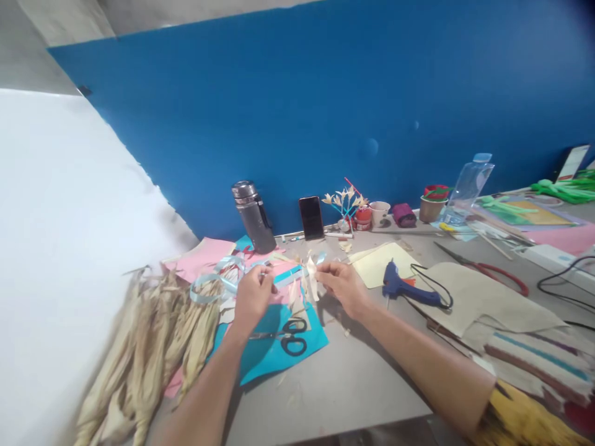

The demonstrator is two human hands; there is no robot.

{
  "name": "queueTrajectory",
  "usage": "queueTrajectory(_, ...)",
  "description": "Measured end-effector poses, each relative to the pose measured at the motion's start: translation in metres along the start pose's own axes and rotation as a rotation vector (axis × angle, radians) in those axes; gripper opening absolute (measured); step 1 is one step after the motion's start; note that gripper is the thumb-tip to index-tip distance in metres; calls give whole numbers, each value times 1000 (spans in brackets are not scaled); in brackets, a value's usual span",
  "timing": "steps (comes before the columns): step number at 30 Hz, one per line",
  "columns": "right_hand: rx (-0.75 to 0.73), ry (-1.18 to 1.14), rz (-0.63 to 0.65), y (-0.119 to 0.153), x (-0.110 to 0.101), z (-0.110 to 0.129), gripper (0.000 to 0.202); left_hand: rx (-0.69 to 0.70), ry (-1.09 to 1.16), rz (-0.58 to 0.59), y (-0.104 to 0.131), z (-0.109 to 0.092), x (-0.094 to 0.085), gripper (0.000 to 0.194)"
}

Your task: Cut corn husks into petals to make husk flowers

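My right hand [341,286] pinches a small pale strip [312,279] of husk-like material, which hangs upright from the fingertips. To its left, my left hand [255,291] is closed over the paper scraps; what its fingers hold, if anything, is too small to make out. Black-handled scissors [294,337] lie on a blue sheet [260,365] below the hands. A light blue ribbon [199,291] curls beside my left hand. Dried husks [149,347] are heaped at the left.
A grey flask [255,218], a phone [311,218] and husk flowers [344,201] stand along the back. A blue glue gun [409,290], red-handled shears [502,275] and a clear bottle [467,191] are at the right. Pink paper [199,260] lies left.
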State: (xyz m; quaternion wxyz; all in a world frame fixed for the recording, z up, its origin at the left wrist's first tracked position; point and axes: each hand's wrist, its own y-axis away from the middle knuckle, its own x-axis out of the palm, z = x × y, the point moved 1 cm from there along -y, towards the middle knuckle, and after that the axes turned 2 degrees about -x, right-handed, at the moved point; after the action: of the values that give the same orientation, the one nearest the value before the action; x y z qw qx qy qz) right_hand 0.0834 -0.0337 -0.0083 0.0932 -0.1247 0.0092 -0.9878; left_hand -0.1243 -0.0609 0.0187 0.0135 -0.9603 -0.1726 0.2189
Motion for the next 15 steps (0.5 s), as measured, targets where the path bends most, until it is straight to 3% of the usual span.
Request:
queueTrajectory(2,-38,81,15,2,1,0,20,31,145,31,7,-5,6,21)
queueTrajectory(5,-124,166,70,4,4,-1,17,-62,418,327,18,-7,23,31)
queueTrajectory(7,-157,204,106,6,6,-3,17,-86,479,413,24,-6,33,29)
queueTrajectory(11,-154,256,218,10,8,-5,19,-94,495,346,30,-4,44,28)
queueTrajectory(15,-150,345,310,11,7,-5,25,-219,686,356,34,-8,48,27)
